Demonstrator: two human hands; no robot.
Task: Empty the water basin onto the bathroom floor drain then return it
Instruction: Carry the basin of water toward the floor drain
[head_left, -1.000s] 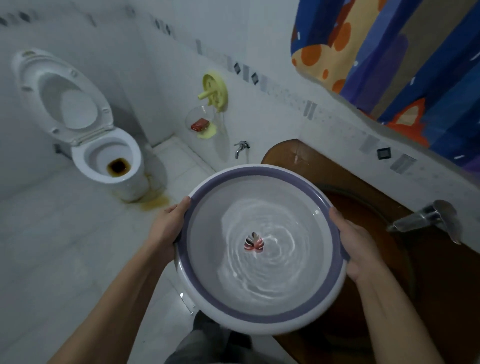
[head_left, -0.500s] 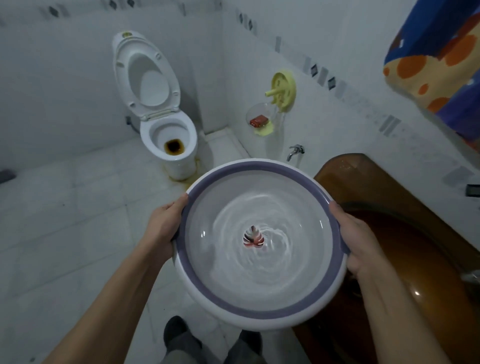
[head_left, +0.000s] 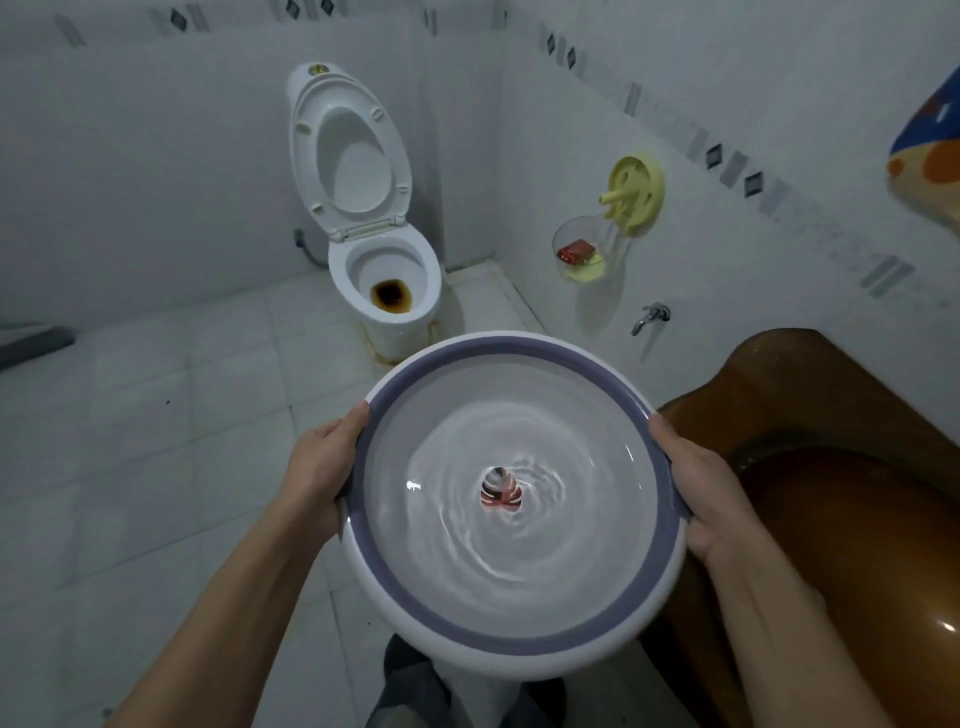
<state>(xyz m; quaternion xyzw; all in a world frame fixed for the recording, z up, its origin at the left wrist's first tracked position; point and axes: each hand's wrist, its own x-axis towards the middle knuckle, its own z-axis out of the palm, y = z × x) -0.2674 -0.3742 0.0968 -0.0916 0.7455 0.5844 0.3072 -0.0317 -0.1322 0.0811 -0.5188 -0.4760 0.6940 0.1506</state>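
A round white water basin (head_left: 519, 631) with a purple band inside its rim is held level in front of me, above the white tiled floor (head_left: 156, 441). Rippling water fills its bottom over a small red and black leaf print at the centre. My left hand (head_left: 324, 470) grips the left rim. My right hand (head_left: 693, 488) grips the right rim. No floor drain shows in this view.
A white toilet (head_left: 387, 270) with its lid up stands in the far corner. On the right wall hang a yellow holder with a clear soap dish (head_left: 582, 249) and a low tap (head_left: 649, 316). A brown sink counter (head_left: 831, 467) lies to my right.
The view has swung left, away from the brown counter and towards the toilet and open floor. The basin stays level in both hands, its water still swirling.
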